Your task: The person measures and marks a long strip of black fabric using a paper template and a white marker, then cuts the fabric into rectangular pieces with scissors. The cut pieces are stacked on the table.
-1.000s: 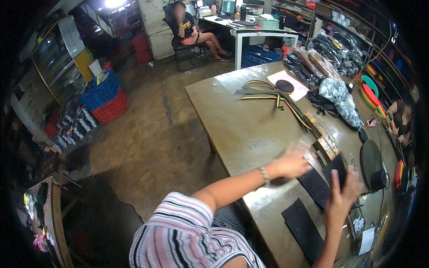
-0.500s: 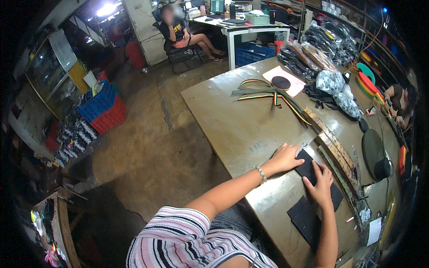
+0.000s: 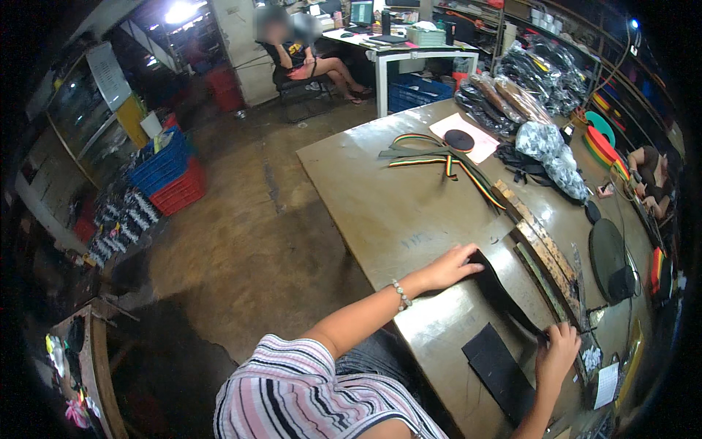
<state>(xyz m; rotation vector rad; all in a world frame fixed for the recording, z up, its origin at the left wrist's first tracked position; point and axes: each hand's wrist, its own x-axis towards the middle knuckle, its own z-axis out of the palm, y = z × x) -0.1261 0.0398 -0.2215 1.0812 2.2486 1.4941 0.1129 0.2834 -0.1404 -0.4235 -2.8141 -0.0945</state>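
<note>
A black strip of flat material (image 3: 507, 295) is stretched between my hands just over the table and bows downward in the middle. My left hand (image 3: 455, 266) pinches its far end between thumb and fingers. The near end is gripped by the fingertips of my right hand (image 3: 557, 353). Below the strip, a second flat black piece (image 3: 499, 367) lies on the table, close to my right wrist. Whether the material is fabric or something else, I cannot tell.
Long worn wooden bars (image 3: 542, 241) lie right of the strip. Farther off are striped straps (image 3: 420, 154), a black roll (image 3: 459, 140) on pink paper and plastic-wrapped bundles (image 3: 537, 77). A large dark webbing roll (image 3: 608, 256) lies at right. One person sits beyond the table; another is at right.
Both hands were pressing on the black piece on the table. Now it is lifted and drawn out lengthwise, with my right hand moved toward me and my left slightly left.
</note>
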